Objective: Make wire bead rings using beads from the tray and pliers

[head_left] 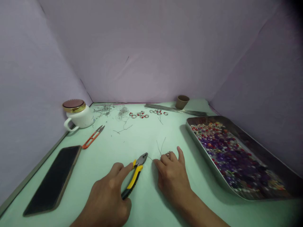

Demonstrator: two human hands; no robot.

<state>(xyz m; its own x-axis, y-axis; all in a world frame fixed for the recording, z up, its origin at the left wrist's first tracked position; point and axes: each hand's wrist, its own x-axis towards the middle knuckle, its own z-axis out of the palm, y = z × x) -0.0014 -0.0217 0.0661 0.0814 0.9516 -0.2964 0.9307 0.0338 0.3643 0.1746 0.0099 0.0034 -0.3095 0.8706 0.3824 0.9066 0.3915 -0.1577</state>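
A: In the head view, what is the left hand (109,192) doing?

B: It is closed around the pliers (133,184), index finger stretched along them, the nose pointing forward and right, just above the bench (146,135).

A: And the right hand (174,176)?

B: Fingers drawn in narrow, pinching a thin wire (150,158), little finger raised. The wire lies between that hand and the pliers' nose; whether the jaws grip it, I cannot tell.

A: Anything else at those fingers?

B: A few beads (169,154) show, partly hidden, and two thin wire ends (162,146) stick up beside them.

A: What is on the left?

B: A phone (53,181), dark screen up, with orange snips (93,137) near its far end and a lidded mug (82,119) beyond.

A: And farther back?

B: Tangled wire scraps (104,109), then small beaded rings (139,115) in silver and red. Behind those is a bundle of wires (175,110), with a brown cup (182,102) beside it.

A: The right side?

B: A metal tray (251,143) holding loose beads, many purple, others red and pale.
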